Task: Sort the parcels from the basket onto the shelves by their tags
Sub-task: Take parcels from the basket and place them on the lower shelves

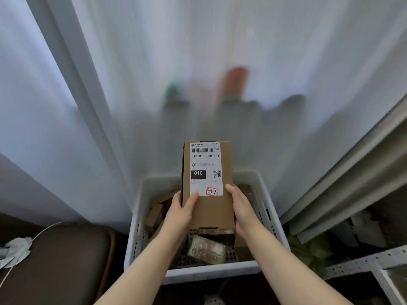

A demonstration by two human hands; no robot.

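Note:
I hold a brown cardboard parcel (211, 208) upright above the white perforated basket (136, 219). My left hand (181, 213) grips its lower left edge, thumb on the front. My right hand (241, 209) grips its lower right edge. A white shipping label (204, 164) on the front reads "010-010-L30-551" and "010". A red-bordered tag (211, 191) at the label's bottom right reads "3-3-7". Inside the basket lie more parcels, among them a tape-wrapped one (207, 249) and small brown boxes (155, 215) at the left.
A sheer white curtain (198, 73) hangs directly behind the basket. A dark brown cushioned seat (61, 260) with a white cable and crumpled cloth (15, 249) is at lower left. A metal shelf frame (363, 260) and grey rails (352, 183) stand at the right.

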